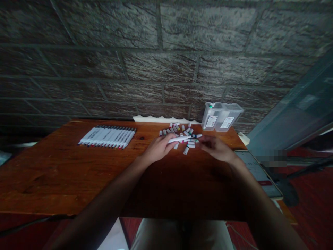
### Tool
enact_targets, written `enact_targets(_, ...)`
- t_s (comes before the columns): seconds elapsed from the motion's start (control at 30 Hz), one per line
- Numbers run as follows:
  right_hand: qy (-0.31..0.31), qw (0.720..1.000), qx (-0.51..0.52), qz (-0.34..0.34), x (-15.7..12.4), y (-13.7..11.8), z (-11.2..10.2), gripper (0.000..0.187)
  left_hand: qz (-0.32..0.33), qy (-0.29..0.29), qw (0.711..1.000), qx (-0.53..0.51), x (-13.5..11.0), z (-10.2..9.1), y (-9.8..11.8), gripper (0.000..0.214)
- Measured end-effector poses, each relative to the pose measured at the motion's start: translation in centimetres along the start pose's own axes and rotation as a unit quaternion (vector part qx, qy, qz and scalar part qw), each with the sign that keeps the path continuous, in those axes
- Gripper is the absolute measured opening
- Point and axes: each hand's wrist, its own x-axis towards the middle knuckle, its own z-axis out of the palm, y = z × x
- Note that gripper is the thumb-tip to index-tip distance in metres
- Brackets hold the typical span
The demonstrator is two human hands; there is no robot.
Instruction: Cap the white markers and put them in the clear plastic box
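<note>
The left hand (157,149) grips a marker (186,138), long axis pointing right. The right hand (217,148) (fingers blurred, state unclear) is just beside its tip.

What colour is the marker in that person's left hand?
White marker, dark band near one end, held by the left hand; head view.

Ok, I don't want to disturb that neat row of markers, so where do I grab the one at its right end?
Probably mid-barrel, from the right. The end marker lies flat on the table, its left side against the row and only its right side open, so roll it clear first, then close your grip across it.
</note>
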Motion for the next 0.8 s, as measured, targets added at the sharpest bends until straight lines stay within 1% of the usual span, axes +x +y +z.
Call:
enact_targets(0.07, 0.067, 0.995, 0.066, -0.021, 0.2, -0.7, 0.1, 0.033, 0.006, 0.002, 1.000, -0.004, 0.0, 0.0, 0.1, 0.029)
enact_targets(0.13, 0.108, 0.985, 0.135, -0.021, 0.3, -1.4, 0.3, 0.033, 0.015, 0.007, 1.000, -0.004, 0.0, 0.0, 0.3, 0.030)
enact_targets(0.23, 0.141, 0.962, 0.234, -0.002, 0.5, -1.9, 0.5, 0.029, 0.031, 0.011, 0.999, -0.003, 0.0, 0.1, 0.4, 0.029)
enact_targets(0.3, 0.152, 0.950, 0.272, 0.005, 0.6, -2.1, 0.8, 0.028, 0.036, 0.013, 0.999, -0.004, 0.0, 0.2, 0.4, 0.027)
enact_targets(0.37, 0.153, 0.946, 0.285, 0.008, 0.6, -2.3, 1.1, 0.029, 0.037, 0.021, 0.999, -0.005, 0.0, 0.2, 0.4, 0.026)
enact_targets(0.47, 0.157, 0.948, 0.277, 0.010, 0.6, -2.5, 1.4, 0.030, 0.042, 0.031, 0.999, -0.004, 0.0, 0.2, 0.4, 0.027)
enact_targets(0.67, 0.185, 0.951, 0.248, 0.004, 0.8, -2.3, 1.3, 0.033, 0.028, 0.015, 0.999, -0.013, 0.0, 0.2, 0.6, 0.027)
enact_targets(0.8, 0.193, 0.951, 0.243, 0.008, 0.8, -2.1, 1.5, 0.035, 0.021, 0.022, 0.999, -0.016, 0.0, 0.1, 0.7, 0.027)
